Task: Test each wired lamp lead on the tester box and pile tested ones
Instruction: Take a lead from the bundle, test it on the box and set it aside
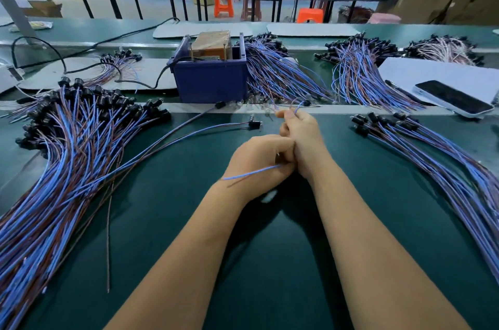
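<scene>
The left hand [259,161] is pinching a blue lead [172,135] trailing leftward over the green table [270,262]. Just beyond, touching it, the right hand [302,132] is gripping another lead's end [298,107]. The tester box [209,70] is sitting farther back.

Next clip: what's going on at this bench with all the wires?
A person sits at a green bench sorting blue-and-brown lamp leads. The right hand pinches a lead's end near the front of the blue tester box, while the left hand is curled round wires just behind it. A big pile of leads lies to the left, a smaller pile to the right, and more bundles sit beside the box. A phone rests at the far right.
</scene>
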Demonstrator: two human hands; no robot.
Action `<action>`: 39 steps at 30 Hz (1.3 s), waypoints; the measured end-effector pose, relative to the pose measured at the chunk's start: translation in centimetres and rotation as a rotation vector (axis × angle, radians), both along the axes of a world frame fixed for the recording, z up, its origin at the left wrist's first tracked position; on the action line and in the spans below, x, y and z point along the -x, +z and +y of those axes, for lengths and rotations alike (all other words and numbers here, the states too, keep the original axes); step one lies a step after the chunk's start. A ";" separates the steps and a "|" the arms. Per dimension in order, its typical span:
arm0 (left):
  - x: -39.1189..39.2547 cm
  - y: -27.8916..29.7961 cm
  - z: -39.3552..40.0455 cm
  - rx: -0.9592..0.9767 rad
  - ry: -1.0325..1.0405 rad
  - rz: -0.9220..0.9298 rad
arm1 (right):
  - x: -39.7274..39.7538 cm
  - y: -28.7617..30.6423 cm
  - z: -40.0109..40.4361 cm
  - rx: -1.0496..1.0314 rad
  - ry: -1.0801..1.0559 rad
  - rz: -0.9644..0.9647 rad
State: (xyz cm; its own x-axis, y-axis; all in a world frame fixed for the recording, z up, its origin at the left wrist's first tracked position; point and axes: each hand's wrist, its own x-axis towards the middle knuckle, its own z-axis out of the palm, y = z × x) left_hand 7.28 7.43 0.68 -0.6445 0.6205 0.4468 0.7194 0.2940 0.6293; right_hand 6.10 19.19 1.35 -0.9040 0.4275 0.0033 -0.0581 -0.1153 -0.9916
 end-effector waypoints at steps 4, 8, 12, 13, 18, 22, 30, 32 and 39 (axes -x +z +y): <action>-2.4 1.0 2.9 0.073 -0.096 0.114 | -1.9 0.9 5.0 -0.540 -0.065 -0.147; -5.5 2.0 6.8 0.135 -0.217 0.103 | -4.3 2.8 10.0 -1.057 -0.127 -0.285; -8.2 2.6 10.5 0.192 -0.353 0.101 | -6.8 3.7 14.8 -1.246 -0.216 -0.428; -8.6 2.5 11.1 0.210 -0.371 0.088 | -7.5 3.7 15.9 -1.271 -0.233 -0.481; -8.9 1.0 11.3 0.193 -0.376 -0.111 | -10.2 2.6 19.5 -1.365 -0.352 -0.752; -7.7 -0.4 10.2 0.120 -0.275 -0.257 | -9.8 1.7 18.3 -1.415 -0.466 -0.726; -2.8 -0.3 5.3 -0.088 0.183 -0.270 | -4.2 0.3 7.5 -1.427 -0.256 -0.308; -1.2 0.1 3.2 -0.164 0.348 -0.232 | -2.6 -0.4 4.4 -1.411 -0.187 -0.277; 3.0 -0.7 -3.9 0.007 0.705 -0.283 | 1.7 -1.7 -4.2 -1.254 0.042 -0.070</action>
